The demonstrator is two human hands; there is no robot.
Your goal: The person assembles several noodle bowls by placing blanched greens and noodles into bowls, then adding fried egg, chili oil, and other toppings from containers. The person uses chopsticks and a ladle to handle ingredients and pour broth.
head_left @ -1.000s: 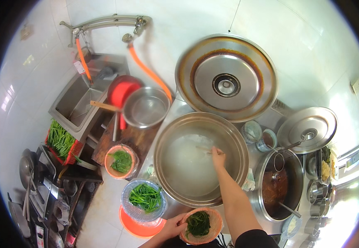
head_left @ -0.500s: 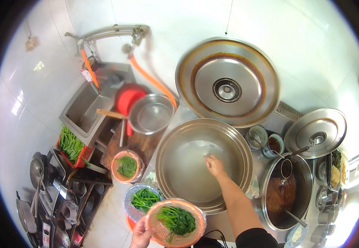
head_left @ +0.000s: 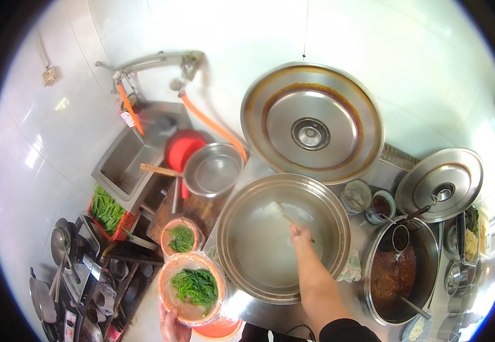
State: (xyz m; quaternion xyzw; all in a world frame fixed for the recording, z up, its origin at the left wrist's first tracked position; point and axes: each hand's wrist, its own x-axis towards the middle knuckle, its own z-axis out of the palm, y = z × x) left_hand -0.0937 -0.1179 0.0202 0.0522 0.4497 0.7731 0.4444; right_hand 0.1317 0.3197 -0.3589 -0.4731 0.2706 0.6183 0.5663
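Observation:
In my left hand (head_left: 173,327) is the rim of an orange basket lined with clear plastic (head_left: 220,285), holding leafy greens (head_left: 195,286). It sits low, left of a wide steel pot (head_left: 233,285). My right hand (head_left: 300,232) is closed around a pair of chopsticks (head_left: 285,216) over the pot's cloudy liquid (head_left: 253,251). A white clump (head_left: 271,211) shows at the chopsticks' far end; I cannot tell whether it is food or foam. Just beyond the held basket stands a smaller orange basket with greens (head_left: 182,238).
Behind the pot leans a large steel lid (head_left: 310,102). To the right stand two small tubs (head_left: 356,196) and a pot of brown broth (head_left: 393,273) with a strainer (head_left: 400,238). A steel pan (head_left: 213,171), red basin (head_left: 183,147) and sink (head_left: 125,165) lie at left.
The held basket has moved left, and the blue-white basket of greens seen earlier no longer shows. My right hand has shifted slightly; the chopsticks now show more clearly.

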